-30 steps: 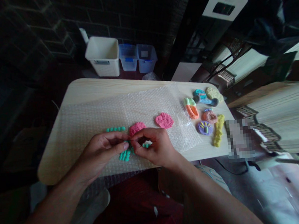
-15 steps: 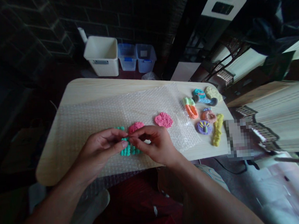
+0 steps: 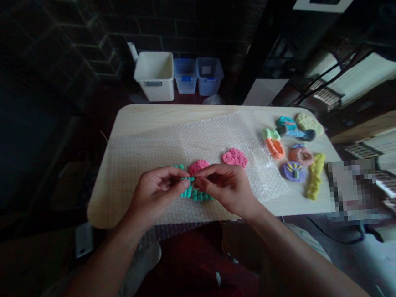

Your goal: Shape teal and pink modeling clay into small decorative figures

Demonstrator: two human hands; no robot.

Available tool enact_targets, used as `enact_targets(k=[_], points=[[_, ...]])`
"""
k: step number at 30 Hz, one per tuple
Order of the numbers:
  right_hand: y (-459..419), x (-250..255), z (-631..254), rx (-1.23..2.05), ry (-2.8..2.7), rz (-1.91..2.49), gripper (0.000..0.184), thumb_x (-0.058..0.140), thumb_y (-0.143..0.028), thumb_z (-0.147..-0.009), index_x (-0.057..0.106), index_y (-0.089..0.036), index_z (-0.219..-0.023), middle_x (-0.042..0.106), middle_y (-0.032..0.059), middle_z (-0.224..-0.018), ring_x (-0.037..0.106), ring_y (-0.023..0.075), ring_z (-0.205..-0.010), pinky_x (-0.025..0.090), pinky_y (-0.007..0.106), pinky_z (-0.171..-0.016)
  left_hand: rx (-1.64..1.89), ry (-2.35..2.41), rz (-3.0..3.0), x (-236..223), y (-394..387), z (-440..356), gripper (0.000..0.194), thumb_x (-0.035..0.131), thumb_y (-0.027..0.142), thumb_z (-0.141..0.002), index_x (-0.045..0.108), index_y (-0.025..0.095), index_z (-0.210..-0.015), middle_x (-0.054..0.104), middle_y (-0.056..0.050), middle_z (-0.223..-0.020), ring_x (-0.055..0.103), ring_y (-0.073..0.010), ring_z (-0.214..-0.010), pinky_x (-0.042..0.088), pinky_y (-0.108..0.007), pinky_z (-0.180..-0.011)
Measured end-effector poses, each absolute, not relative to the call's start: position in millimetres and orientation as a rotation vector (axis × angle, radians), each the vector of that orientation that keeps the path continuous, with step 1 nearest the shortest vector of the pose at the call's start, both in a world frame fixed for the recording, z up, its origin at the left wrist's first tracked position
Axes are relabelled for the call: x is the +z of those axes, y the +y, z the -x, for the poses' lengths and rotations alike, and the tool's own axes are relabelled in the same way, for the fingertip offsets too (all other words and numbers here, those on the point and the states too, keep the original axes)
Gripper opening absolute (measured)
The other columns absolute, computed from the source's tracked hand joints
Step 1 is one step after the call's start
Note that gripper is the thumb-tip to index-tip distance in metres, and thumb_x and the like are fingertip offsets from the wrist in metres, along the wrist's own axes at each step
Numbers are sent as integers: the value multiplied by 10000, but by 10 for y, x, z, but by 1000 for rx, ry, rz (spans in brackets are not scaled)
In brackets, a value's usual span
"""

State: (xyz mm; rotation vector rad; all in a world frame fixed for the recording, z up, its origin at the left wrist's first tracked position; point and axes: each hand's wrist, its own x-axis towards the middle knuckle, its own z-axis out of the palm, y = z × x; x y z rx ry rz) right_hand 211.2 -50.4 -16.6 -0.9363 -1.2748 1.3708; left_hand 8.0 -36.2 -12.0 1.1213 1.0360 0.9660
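My left hand (image 3: pixel 158 188) and my right hand (image 3: pixel 230 187) meet fingertip to fingertip over the bubble wrap (image 3: pixel 150 147). Thumbs and forefingers of both are closed in a pinch on a small piece of green clay (image 3: pixel 191 178). Beneath them lies a bumpy green clay shape (image 3: pixel 201 196), partly covered by my fingers. Just beyond my fingertips is a pink clay lump (image 3: pixel 198 166), its near side hidden. A second pink clay shape (image 3: pixel 235 158), knobbly and flat, rests on the wrap to the right.
On the table's (image 3: pixel 161 112) right side sit an orange and green clay piece (image 3: pixel 273 145), a purple disc (image 3: pixel 293 171), a yellow knobbly strip (image 3: pixel 316 176) and several other clay pieces. Behind the table stand a white bin (image 3: pixel 156 81) and two clear blue tubs (image 3: pixel 209 76).
The camera view has turned, so the table and things appear further right. Both hands keep their pinch, and the small green piece between the fingertips now shows more plainly.
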Motion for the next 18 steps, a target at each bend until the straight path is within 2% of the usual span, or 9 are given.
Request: enact_targets(k=[10, 18], points=[[-511, -136, -2088, 1256, -1342, 940, 44, 836, -195, -886, 860, -197, -924, 814, 64, -855, 714, 141, -719, 576, 252, -639, 1026, 976, -1088, -141, -368, -97, 137, 912, 205, -783, 826, 171, -884, 815, -40, -838, 750, -135, -733, 596, -207, -686], [-530, -163, -2083, 1335, -1255, 958, 59, 854, -203, -872, 869, -200, -929, 830, 60, -832, 733, 143, -705, 586, 261, -659, 1067, 952, -1185, -161, -377, -98, 108, 886, 191, -813, 834, 171, -905, 815, -47, -852, 748, -138, -759, 591, -210, -709]])
